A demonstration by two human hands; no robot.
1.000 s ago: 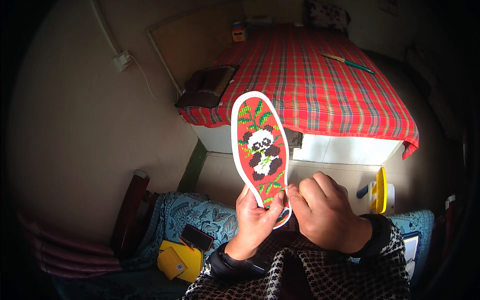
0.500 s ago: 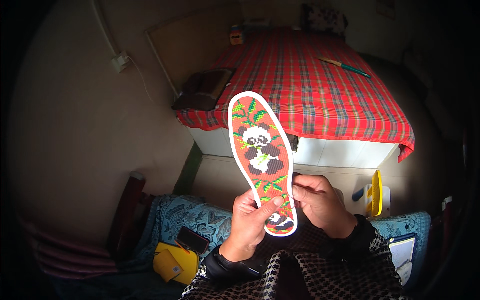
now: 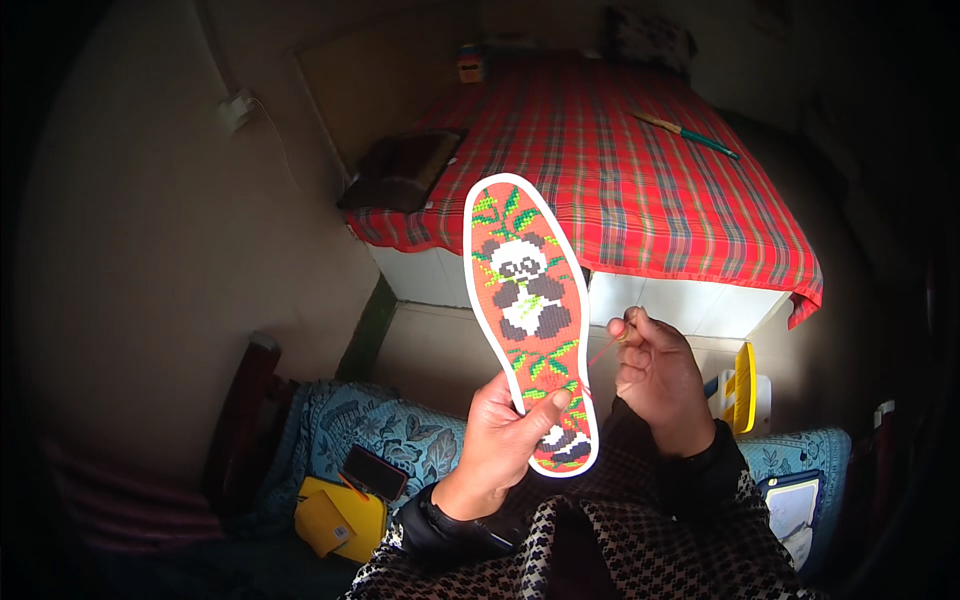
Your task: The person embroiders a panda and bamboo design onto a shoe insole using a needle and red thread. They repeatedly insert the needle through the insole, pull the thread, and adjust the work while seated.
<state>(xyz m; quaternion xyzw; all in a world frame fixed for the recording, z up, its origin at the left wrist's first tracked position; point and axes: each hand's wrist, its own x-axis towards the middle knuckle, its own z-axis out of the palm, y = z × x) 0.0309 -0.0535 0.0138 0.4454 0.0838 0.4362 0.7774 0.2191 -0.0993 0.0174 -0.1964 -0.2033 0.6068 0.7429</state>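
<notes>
Your left hand (image 3: pixel 507 432) grips the panda-embroidered insole (image 3: pixel 525 290) near its narrower end, thumb pressed on the stitched face, the wider end pointing away from you. Your right hand (image 3: pixel 660 375), beside the insole's right edge, has its fingertips pinched narrow on a red thread (image 3: pixel 602 353) running to that edge. Beyond is a bed with a red plaid bedspread (image 3: pixel 660 210).

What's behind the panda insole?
Past the panda insole, the red plaid bedspread and white bed base show. The left hand has its thumb in front; its fingertips and the insole's back are covered.
</notes>
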